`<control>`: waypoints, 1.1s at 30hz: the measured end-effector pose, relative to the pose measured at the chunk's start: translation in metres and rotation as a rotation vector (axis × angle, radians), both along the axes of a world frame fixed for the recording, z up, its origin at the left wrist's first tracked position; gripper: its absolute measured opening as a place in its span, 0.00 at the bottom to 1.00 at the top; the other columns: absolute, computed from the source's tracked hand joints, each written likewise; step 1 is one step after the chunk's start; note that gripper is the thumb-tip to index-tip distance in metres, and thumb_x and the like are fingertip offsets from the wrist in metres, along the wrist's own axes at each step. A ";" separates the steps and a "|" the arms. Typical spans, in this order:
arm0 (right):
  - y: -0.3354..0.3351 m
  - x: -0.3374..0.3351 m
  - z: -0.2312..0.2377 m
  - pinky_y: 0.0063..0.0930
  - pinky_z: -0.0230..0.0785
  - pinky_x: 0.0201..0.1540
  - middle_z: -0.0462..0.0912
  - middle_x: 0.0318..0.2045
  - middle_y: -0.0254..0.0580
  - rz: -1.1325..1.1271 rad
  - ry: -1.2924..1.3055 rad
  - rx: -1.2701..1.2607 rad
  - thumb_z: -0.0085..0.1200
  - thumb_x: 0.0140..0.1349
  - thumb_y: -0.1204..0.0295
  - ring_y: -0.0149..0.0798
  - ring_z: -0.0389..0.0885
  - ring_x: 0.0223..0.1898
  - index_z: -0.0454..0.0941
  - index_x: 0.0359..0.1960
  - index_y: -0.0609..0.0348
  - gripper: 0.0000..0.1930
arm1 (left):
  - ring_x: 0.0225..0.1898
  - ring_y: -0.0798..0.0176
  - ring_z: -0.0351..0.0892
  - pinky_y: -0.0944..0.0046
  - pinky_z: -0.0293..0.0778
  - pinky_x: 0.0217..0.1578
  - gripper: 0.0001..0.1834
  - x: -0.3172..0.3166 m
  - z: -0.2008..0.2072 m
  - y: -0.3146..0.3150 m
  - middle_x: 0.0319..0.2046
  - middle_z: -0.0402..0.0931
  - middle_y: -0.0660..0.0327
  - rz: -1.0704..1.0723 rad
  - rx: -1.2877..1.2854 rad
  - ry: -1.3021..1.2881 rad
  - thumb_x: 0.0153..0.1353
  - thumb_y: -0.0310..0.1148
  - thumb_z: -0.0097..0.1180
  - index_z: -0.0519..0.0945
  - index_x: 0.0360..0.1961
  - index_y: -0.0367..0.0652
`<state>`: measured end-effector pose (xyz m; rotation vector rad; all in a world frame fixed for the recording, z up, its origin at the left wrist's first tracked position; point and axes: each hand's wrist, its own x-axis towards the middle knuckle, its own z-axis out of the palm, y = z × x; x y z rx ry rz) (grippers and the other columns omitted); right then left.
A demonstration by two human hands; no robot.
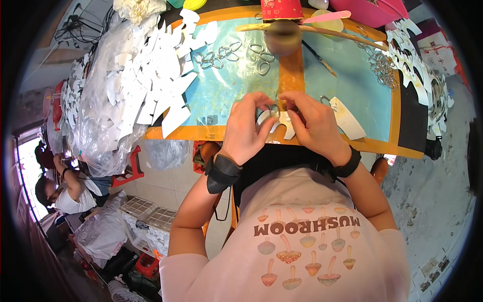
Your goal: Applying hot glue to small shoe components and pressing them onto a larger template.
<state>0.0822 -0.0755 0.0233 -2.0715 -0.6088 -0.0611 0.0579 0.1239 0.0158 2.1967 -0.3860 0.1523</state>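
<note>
Both hands meet at the near edge of the blue-topped table. My left hand (249, 125) is closed, pinching an oval metal ring (274, 110) between thumb and fingers. Close beside it, my right hand (318, 123) has its fingers curled together; what they grip is hidden. Under and between the hands lies a white cut-out piece (288, 127), partly covered by them. Just right of my right hand rests another white piece (347, 119), with a metal ring (325, 100) at its upper left end.
White cut pieces (146, 75) heap at left, more (406, 50) at far right. Loose metal rings (218, 56) and a ring pile (383, 69) lie on the table. Behind stand a brown pot (283, 39), wooden stick (322, 31), brush (319, 58) and pink basket (375, 11). A person (73, 191) sits far left.
</note>
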 end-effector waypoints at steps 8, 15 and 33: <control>-0.001 0.004 0.011 0.39 0.75 0.35 0.83 0.36 0.47 0.016 0.178 0.051 0.57 0.59 0.78 0.50 0.84 0.35 0.76 0.50 0.59 0.16 | 0.45 0.53 0.83 0.58 0.74 0.49 0.28 0.002 0.007 -0.001 0.46 0.84 0.57 -0.012 0.084 0.000 0.53 0.23 0.70 0.70 0.54 0.40; 0.008 -0.003 0.021 0.42 0.75 0.39 0.82 0.37 0.46 -0.021 0.006 -0.194 0.61 0.56 0.75 0.51 0.82 0.40 0.77 0.50 0.59 0.18 | 0.43 0.52 0.82 0.54 0.70 0.51 0.25 -0.004 0.003 -0.008 0.41 0.83 0.56 0.039 0.022 -0.049 0.53 0.21 0.68 0.74 0.53 0.40; -0.011 0.015 0.035 0.30 0.70 0.36 0.84 0.28 0.40 0.248 0.440 0.184 0.65 0.57 0.72 0.35 0.80 0.33 0.84 0.33 0.62 0.07 | 0.51 0.61 0.77 0.60 0.71 0.56 0.37 -0.023 -0.003 -0.011 0.56 0.75 0.49 0.264 -0.745 -0.269 0.43 0.25 0.81 0.73 0.54 0.38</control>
